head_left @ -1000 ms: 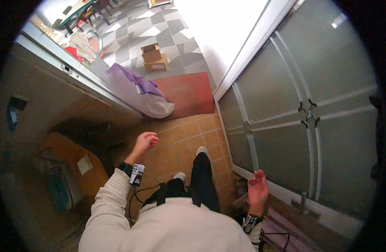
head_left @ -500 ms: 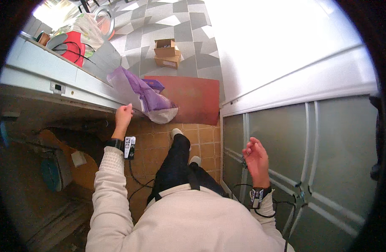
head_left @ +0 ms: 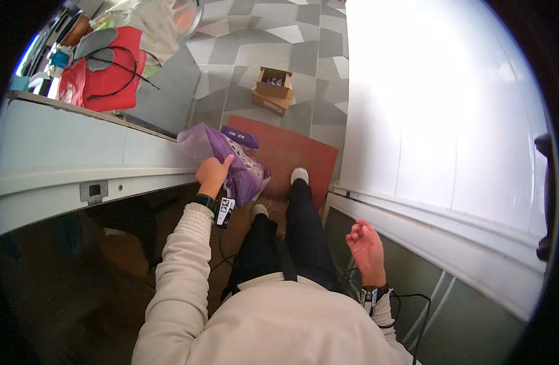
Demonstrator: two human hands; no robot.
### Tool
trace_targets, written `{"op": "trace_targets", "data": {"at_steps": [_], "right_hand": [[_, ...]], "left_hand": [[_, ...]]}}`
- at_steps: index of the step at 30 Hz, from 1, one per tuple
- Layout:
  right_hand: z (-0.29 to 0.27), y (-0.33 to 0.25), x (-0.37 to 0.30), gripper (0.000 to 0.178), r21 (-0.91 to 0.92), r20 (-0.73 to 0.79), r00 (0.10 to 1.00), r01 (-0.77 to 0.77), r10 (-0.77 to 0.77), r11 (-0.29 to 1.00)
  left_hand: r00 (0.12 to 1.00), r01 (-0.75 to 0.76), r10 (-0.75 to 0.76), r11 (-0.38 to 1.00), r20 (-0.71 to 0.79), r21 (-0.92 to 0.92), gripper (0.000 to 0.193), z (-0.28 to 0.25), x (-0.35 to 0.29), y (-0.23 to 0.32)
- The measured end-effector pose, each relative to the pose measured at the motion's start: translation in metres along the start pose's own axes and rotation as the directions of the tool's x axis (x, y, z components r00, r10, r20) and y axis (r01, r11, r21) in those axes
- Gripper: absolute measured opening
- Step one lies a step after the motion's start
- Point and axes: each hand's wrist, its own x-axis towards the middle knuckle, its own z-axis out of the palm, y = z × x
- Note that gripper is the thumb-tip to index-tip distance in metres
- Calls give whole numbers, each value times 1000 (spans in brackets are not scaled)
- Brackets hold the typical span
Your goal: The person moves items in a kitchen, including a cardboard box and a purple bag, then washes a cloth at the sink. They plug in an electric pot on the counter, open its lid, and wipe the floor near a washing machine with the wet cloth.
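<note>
I stand in a doorway, one foot on a red mat [head_left: 291, 155]. My left hand [head_left: 213, 173] reaches forward to the edge of a white door frame [head_left: 109, 164] and rests against a purple plastic bag [head_left: 221, 152] on the floor; it is loosely curled and I cannot tell whether it grips anything. My right hand [head_left: 366, 246] hangs by my hip, fingers loosely apart, holding nothing, close to a white sliding door frame [head_left: 425, 213]. Both wrists wear a black band with a cable.
An open cardboard box [head_left: 273, 90] sits on the grey patterned tile floor [head_left: 261, 42] beyond the mat. A red bag [head_left: 106, 70] with black cables lies at upper left. Frosted glass panels [head_left: 468, 316] run along my right. Brown floor tiles are under me.
I have stepped forward through the doorway onto the red mat. My left hand moved up from the frame edge to the purple bag. My right hand stayed low at my side.
</note>
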Motion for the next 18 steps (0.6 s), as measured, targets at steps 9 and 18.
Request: {"op": "trace_targets", "data": {"at_steps": [9, 18], "right_hand": [[44, -66, 124, 22, -141, 107, 964, -227, 243, 964], [59, -98, 151, 22, -246, 85, 977, -171, 197, 954]], "left_hand": [[961, -26, 143, 900, 237, -435, 71, 75, -17, -52], [991, -100, 93, 992, -97, -80, 35, 79, -31, -32]]}}
